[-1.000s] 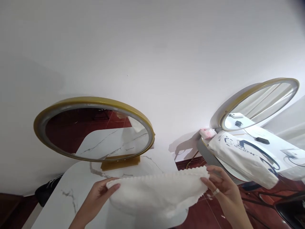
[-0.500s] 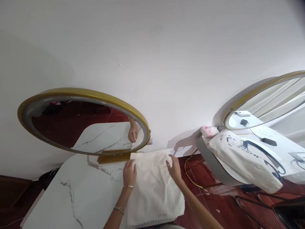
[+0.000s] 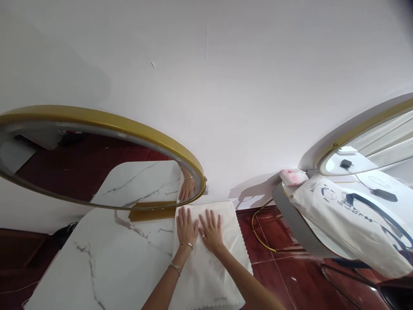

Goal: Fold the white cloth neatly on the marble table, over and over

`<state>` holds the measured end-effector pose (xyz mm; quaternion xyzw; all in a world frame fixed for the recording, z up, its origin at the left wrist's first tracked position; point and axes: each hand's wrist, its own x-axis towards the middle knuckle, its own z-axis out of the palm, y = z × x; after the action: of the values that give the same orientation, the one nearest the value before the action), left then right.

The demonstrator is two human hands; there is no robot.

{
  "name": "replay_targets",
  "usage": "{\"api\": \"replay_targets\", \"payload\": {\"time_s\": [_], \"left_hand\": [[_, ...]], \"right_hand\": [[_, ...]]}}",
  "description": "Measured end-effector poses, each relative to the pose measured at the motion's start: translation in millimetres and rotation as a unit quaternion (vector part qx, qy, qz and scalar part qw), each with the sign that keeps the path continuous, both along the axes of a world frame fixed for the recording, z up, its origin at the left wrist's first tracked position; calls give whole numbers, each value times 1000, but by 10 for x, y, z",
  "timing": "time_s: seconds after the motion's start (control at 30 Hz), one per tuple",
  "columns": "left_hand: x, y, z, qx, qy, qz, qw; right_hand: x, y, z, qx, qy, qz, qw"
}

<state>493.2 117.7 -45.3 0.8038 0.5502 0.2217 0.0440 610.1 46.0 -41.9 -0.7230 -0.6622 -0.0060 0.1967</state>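
A white cloth with scalloped edges [image 3: 206, 275] lies spread over the right end of the white marbled table [image 3: 122, 258]. My left hand [image 3: 187, 228] rests flat on the upper left part of the cloth, fingers spread and pointing toward the wall. Beside it, my right hand [image 3: 211, 230], with a ring on one finger, also lies flat on the cloth, fingers apart. The two hands are close together near the cloth's far edge. Small wrinkles and faint marks show on the cloth nearer to me.
A gold-framed oval mirror [image 3: 161, 144] stands at the table's back on a gold base [image 3: 151, 214]. To the right, another table holds a white printed bag [image 3: 348, 224], a pink-and-white packet [image 3: 293, 176] and a black adapter [image 3: 385, 195]. Red tiled floor [image 3: 274, 271] lies between.
My right hand has moved left from the cloth's right edge to its middle. My left hand has shifted right, onto the cloth. Both hands have flattened, and the view has shifted slightly.
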Motion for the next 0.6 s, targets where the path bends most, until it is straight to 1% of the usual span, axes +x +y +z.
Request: {"api": "replay_targets", "payload": {"time_s": [0.1,0.2,0.33,0.37,0.47,0.53,0.6], "left_hand": [[33,176,54,-15,4,-2,1000],[66,376,140,-30,24,-18,999],[124,528,214,-45,62,-8,997],[137,550,219,-53,62,-6,997],[168,637,224,-77,45,-4,996],[196,724,234,-90,5,-15,996],[245,813,250,-105,-43,-31,993]], "right_hand": [[-17,197,-54,-16,9,-9,1000],[117,364,-30,-39,31,-10,999],[405,432,-7,-29,37,-85,995],[464,424,-20,-22,29,-92,995],[576,417,-76,-16,5,-77,997],[615,462,-93,-22,-4,-76,997],[658,542,-73,-34,-7,-77,996]]}}
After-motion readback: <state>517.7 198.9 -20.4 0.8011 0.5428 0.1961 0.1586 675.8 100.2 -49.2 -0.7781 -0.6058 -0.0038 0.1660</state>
